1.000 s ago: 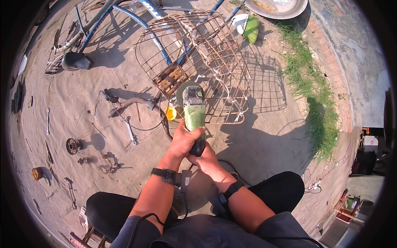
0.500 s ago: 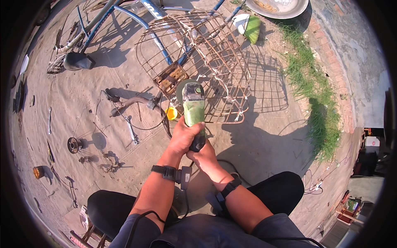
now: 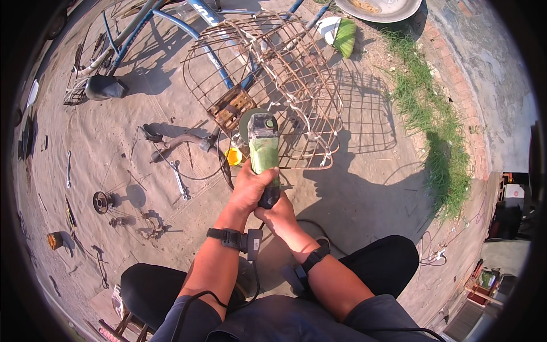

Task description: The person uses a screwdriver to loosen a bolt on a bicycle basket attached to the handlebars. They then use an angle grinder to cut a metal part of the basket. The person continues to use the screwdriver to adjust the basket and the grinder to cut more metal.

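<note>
Both my hands are closed round a green angle grinder (image 3: 264, 153). My left hand (image 3: 248, 185) wraps its body near the middle, thumb on top. Lower down, my right hand (image 3: 276, 212) grips the black rear end, where the cord runs off. The grinder's disc, partly hidden by the head, is beside a rusty metal bracket (image 3: 231, 107) on a rusty wire basket (image 3: 290, 85). I cannot tell whether the disc touches the metal. Dirty white ties cling to the basket's wires. A yellow cup-like piece (image 3: 233, 156) lies just left of the grinder.
Blue bicycle frame tubes (image 3: 176, 24) lie beyond the basket, with a black saddle (image 3: 106, 86) at left. Handlebars (image 3: 179, 142), a spanner (image 3: 179, 180) and a wheel hub (image 3: 102, 202) are on the ground. A green broom head (image 3: 343, 40) and a metal basin (image 3: 382, 10) are far right.
The grinder and both hands sit very slightly further left in the picture, and the basket and ground items have shifted a little the same way. My grip is unchanged.
</note>
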Tool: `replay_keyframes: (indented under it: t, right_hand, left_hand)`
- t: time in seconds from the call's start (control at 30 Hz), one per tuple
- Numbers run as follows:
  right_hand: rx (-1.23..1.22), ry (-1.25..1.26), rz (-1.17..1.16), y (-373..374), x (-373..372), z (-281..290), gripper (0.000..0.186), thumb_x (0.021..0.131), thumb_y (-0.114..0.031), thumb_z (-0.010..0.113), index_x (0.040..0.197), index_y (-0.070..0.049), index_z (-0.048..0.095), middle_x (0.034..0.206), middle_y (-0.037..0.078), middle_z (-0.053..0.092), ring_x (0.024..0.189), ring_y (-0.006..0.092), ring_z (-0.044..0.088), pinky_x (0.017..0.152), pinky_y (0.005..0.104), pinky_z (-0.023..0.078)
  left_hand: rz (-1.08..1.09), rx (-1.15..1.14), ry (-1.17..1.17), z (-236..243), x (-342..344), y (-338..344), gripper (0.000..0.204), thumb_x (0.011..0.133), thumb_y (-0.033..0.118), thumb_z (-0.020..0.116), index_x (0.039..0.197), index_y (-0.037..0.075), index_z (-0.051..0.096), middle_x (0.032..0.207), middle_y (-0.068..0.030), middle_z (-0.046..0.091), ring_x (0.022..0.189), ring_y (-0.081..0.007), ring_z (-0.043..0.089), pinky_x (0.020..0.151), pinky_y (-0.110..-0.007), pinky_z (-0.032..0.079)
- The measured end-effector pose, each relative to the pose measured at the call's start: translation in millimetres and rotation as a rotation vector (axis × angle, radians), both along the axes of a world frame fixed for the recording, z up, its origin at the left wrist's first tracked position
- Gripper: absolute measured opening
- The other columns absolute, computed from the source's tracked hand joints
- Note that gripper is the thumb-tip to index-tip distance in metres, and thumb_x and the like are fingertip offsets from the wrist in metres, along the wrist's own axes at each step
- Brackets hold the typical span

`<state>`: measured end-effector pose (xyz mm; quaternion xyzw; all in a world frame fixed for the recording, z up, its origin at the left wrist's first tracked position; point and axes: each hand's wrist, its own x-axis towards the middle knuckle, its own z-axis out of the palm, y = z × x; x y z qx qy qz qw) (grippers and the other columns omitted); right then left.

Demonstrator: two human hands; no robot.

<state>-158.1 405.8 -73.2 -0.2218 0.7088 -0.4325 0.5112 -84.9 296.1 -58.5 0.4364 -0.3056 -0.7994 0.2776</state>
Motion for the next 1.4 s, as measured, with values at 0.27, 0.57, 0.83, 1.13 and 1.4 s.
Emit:
replay_keyframes:
  t: [0.27, 0.57, 0.83, 1.13, 1.4]
  right_hand:
    - [0.057, -0.032, 0.051, -7, -4, 17, 0.057, 0.066, -0.019, 0.082, 0.115, 0.000, 0.061, 0.092, 0.013, 0.073, 0.084, 0.0265, 0.073, 0.075, 0.0385, 0.057]
    - [0.038, -0.038, 0.023, -4, -1, 12, 0.059, 0.066, -0.019, 0.082, 0.116, 0.001, 0.060, 0.094, 0.013, 0.073, 0.086, 0.0265, 0.073, 0.076, 0.0385, 0.057]
    - [0.069, 0.010, 0.070, -6, -5, 18, 0.060, 0.067, -0.020, 0.081, 0.118, 0.002, 0.059, 0.095, 0.014, 0.073, 0.087, 0.0271, 0.073, 0.077, 0.0381, 0.058]
    - [0.073, 0.010, 0.053, -8, -6, 21, 0.062, 0.067, -0.021, 0.082, 0.119, 0.002, 0.059, 0.096, 0.014, 0.073, 0.087, 0.0272, 0.073, 0.077, 0.0381, 0.058]
    - [0.045, 0.004, 0.056, -8, -5, 21, 0.052, 0.070, -0.012, 0.079, 0.114, 0.001, 0.056, 0.090, 0.006, 0.068, 0.077, 0.0168, 0.066, 0.066, 0.0324, 0.053]
  left_hand:
    - [0.002, 0.000, 0.011, 0, 1, -3, 0.057, 0.087, 0.016, 0.083, 0.134, -0.001, 0.056, 0.111, -0.0080, 0.069, 0.095, -0.0173, 0.067, 0.086, -0.033, 0.056]
    - [0.001, -0.002, 0.003, 0, 2, -2, 0.056, 0.087, 0.015, 0.082, 0.134, -0.001, 0.057, 0.112, -0.0068, 0.069, 0.095, -0.0164, 0.066, 0.087, -0.033, 0.055]
    - [0.005, -0.002, -0.005, 1, 1, -2, 0.057, 0.087, 0.016, 0.083, 0.134, -0.002, 0.056, 0.112, -0.0077, 0.069, 0.095, -0.0171, 0.066, 0.086, -0.033, 0.055]
    - [0.002, -0.002, -0.019, 2, 0, -3, 0.058, 0.087, 0.018, 0.083, 0.134, -0.002, 0.056, 0.112, -0.0077, 0.069, 0.095, -0.0169, 0.066, 0.086, -0.033, 0.055]
    - [0.011, -0.001, -0.013, 4, -1, -4, 0.055, 0.088, 0.017, 0.082, 0.133, -0.002, 0.057, 0.111, -0.0075, 0.069, 0.094, -0.0163, 0.066, 0.084, -0.032, 0.055]
